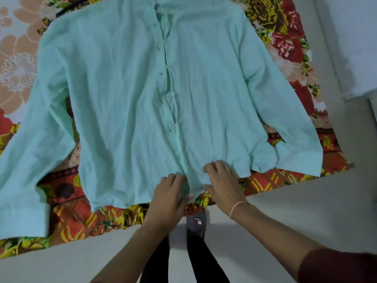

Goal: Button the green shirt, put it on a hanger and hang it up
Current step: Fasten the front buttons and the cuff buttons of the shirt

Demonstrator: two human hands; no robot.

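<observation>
Green shirt (pixel 126 88) lies flat, front up, on the floral bedspread (pixel 85 217), with the hem towards us. We see the left hand (pixel 168 198) and right hand (pixel 222 180) at the bottom of the front opening, each grip closed and pinching an edge of fabric. The risk here: if the two fronts aren't lined up, the lowest button could go into the wrong buttonhole (pixel 161 74) and skew the whole row. A hard tug could also drag the shirt off the bed edge. We can't make out the buttons themselves, the collar is cut off at the top, and no hanger shows.
</observation>
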